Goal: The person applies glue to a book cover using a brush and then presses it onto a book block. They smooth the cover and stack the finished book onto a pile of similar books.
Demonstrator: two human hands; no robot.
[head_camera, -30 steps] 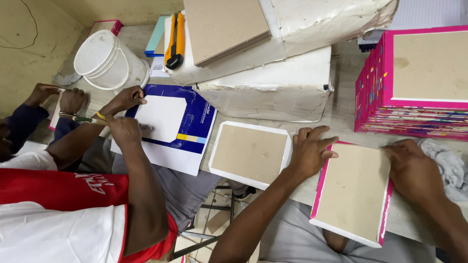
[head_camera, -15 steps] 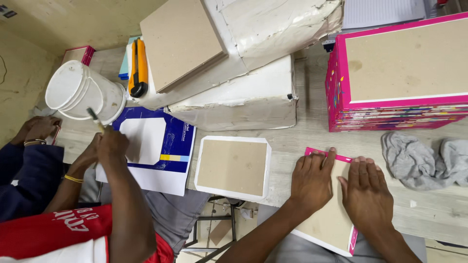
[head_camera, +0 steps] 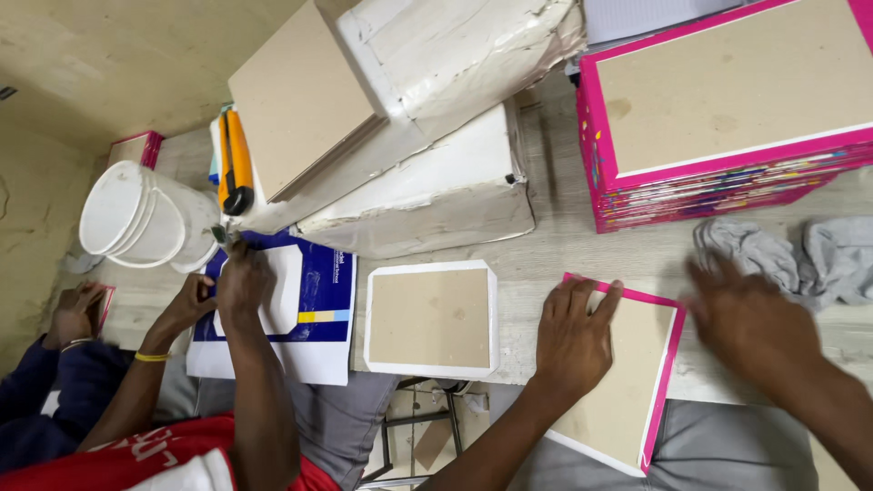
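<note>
Right hand (head_camera: 750, 318) is now lifted off the pink-edged board (head_camera: 627, 382), blurred, fingers spread, shifted toward 2 o'clock; left hand (head_camera: 573, 341) is kept flat, fingers spread, pressing it to the counter (head_camera: 555, 245).

A person's left hand (head_camera: 575, 341) lay flat, fingers spread, on a pink-edged cardboard cover (head_camera: 627, 382) at the near edge of a pale wooden table (head_camera: 564, 236), while the right hand (head_camera: 750, 323), blurred, hovered open just right of that cover, near a grey cloth (head_camera: 800, 259). Left of the cover sat a white-bordered board (head_camera: 432, 318). Farther left, a co-worker's hands (head_camera: 238, 282) pressed a white sheet on a blue cover (head_camera: 323, 291), below a white bucket (head_camera: 136, 218).
</note>
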